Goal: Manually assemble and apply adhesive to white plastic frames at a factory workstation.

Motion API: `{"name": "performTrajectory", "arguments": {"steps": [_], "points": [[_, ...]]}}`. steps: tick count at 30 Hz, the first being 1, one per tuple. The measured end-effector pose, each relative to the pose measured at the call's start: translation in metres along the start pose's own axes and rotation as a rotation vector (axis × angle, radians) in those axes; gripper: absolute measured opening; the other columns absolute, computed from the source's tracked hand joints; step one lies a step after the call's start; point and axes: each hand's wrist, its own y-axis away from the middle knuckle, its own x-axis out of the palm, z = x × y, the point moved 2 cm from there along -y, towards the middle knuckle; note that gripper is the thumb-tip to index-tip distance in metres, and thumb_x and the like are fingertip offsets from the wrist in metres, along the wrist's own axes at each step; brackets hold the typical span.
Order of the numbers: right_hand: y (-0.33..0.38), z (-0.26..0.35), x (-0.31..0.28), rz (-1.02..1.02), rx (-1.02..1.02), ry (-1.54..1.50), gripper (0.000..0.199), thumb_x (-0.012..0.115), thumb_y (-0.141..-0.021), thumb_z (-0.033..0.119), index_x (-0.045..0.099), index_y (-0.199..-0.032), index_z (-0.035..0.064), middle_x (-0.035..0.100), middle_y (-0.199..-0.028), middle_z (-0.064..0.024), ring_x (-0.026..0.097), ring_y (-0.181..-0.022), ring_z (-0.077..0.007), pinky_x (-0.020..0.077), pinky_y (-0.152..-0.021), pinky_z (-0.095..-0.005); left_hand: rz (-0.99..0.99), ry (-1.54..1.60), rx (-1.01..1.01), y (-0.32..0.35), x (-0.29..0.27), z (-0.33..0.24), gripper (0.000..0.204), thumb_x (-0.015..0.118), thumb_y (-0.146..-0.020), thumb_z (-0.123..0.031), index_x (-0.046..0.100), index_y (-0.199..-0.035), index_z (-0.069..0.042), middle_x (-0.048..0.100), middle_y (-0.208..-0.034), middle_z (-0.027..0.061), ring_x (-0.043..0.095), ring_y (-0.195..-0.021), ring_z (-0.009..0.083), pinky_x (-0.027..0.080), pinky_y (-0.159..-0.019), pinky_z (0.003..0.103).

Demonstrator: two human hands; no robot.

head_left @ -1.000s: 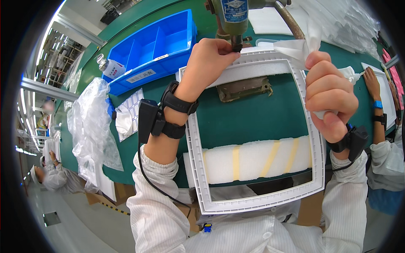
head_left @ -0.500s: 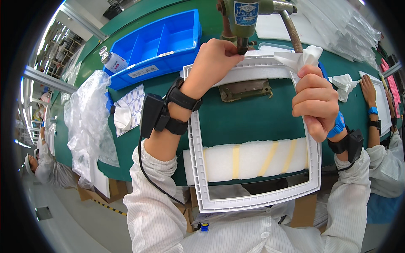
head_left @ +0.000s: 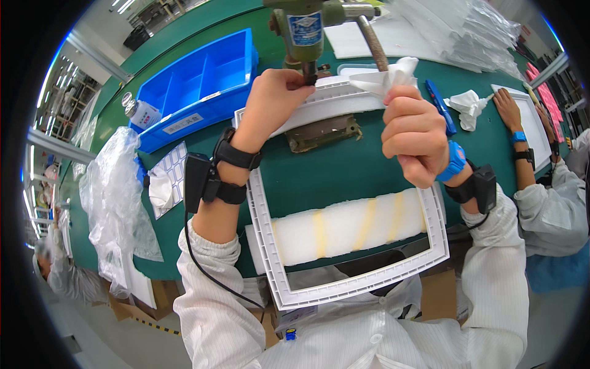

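A white rectangular plastic frame (head_left: 362, 294) lies with its far bar beneath a green hand press (head_left: 306, 37) and its near bar close to my body. My left hand (head_left: 275, 101) is closed in a pinch at the frame's far bar, right beside the ram tip; what its fingertips hold is hidden. My right hand (head_left: 415, 138) makes a fist at the lower end of the press lever (head_left: 372, 43), where a white cloth (head_left: 399, 72) is wrapped. Under the frame's far bar is a worn metal block (head_left: 324, 134).
A padded white foam roll (head_left: 344, 229) with yellow tape lies across the table's near edge. Left stand a blue divided bin (head_left: 184, 120), a white bottle (head_left: 142, 114) and clear plastic bags (head_left: 114, 209). Rightward are a blue pen (head_left: 440, 107), crumpled tissue (head_left: 468, 107) and a co-worker's hand (head_left: 507, 107).
The whole view has shifted, with the scene sliding left in the picture. Both hands keep their places against the press and lever; the blue pen now shows more fully.
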Motion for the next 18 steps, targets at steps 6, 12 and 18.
{"name": "performTrajectory", "arguments": {"steps": [6,12,18], "points": [[0.0020,-0.0017,0.0029,-0.067,-0.019,-0.039,0.012,0.048,-0.045,0.012,0.049,-0.055,0.0075,0.045,-0.056,-0.0033,0.043,-0.059,-0.0238,0.0462,-0.081,-0.0389,-0.005,0.043,-0.023,-0.0031,0.0018,0.0042,0.030,0.074,-0.079,-0.020,0.071,-0.093,0.006,0.071,-0.081,0.0192,0.068,-0.071,0.0251,0.052,-0.068,0.032],[0.0041,-0.0047,0.0023,-0.063,-0.029,-0.050,0.010,0.048,-0.046,0.011,0.045,-0.055,0.0074,0.043,-0.056,-0.0033,0.041,-0.058,-0.0240,0.0438,-0.075,-0.0355,0.005,0.044,-0.030,-0.0030,0.0028,0.0057,0.028,0.073,-0.080,-0.018,0.070,-0.093,0.006,0.071,-0.078,0.0166,0.067,-0.068,0.0203,0.050,-0.066,0.030],[0.0062,-0.0051,0.0055,-0.075,-0.053,-0.073,0.010,0.048,-0.047,0.011,0.044,-0.055,0.0080,0.043,-0.056,-0.0025,0.041,-0.059,-0.0241,0.0428,-0.076,-0.0353,0.050,0.037,-0.072,-0.0020,0.0024,0.0029,0.026,0.072,-0.084,-0.017,0.070,-0.094,0.007,0.069,-0.079,0.0050,0.058,-0.073,0.0063,0.045,-0.067,0.024]]}}
